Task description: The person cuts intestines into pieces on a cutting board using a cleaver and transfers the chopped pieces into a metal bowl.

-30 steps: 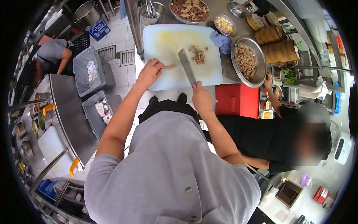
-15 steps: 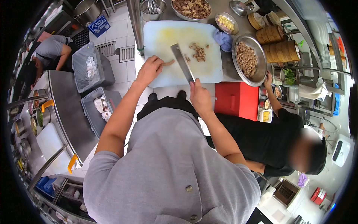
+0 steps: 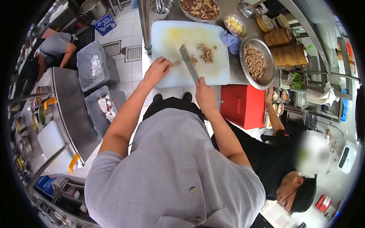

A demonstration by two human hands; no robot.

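Observation:
My left hand [image 3: 158,71] rests at the left side of the white cutting board [image 3: 171,41], its fingers closed on the end of a narrow strip of meat [image 3: 175,64]. In my right hand [image 3: 205,95] is a cleaver [image 3: 189,62], gripped by the handle. Its long blade slants over the board, a little right of the strip and apart from it. Small chopped meat pieces [image 3: 207,55] lie on the board to the right of the blade. A crumpled blue cloth [image 3: 230,41] sits at the board's right edge.
Right of the board stands a large metal bowl [image 3: 270,64] of chopped meat. Behind are a bowl of sliced meat [image 3: 200,9] and a small bowl of yellow pieces [image 3: 234,24]. Bamboo steamers [image 3: 287,56], a red box [image 3: 241,106] and a co-worker in black [image 3: 262,163] are close by on the right.
The whole view has shifted slightly, moving the board right in the picture. The co-worker on the right has bent further down. My hands keep their holds on the strip and the cleaver.

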